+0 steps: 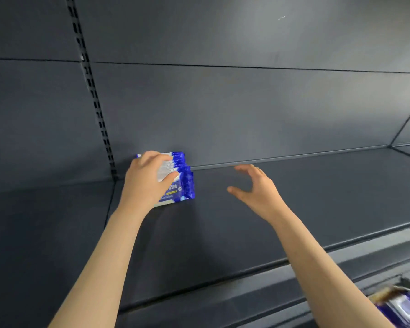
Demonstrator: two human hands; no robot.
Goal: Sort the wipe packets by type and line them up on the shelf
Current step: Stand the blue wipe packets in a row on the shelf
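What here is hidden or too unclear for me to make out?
Head view:
- The packets: the left hand covers much of the stack, so the count and the full label stay unclear.
- The blue thing at bottom right: blurred and cut off by the frame edge, so I cannot tell what it is.

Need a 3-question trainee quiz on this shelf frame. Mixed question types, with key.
1. Where on the shelf do the wipe packets stand?
A) back left
B) front right
C) front middle
2. True or false: the right hand holds a packet.
3. Fill in: the ___ hand grips the row of packets.

Key
1. A
2. False: it hovers open over the shelf, holding nothing.
3. left: the left hand has its fingers over the top of the row.
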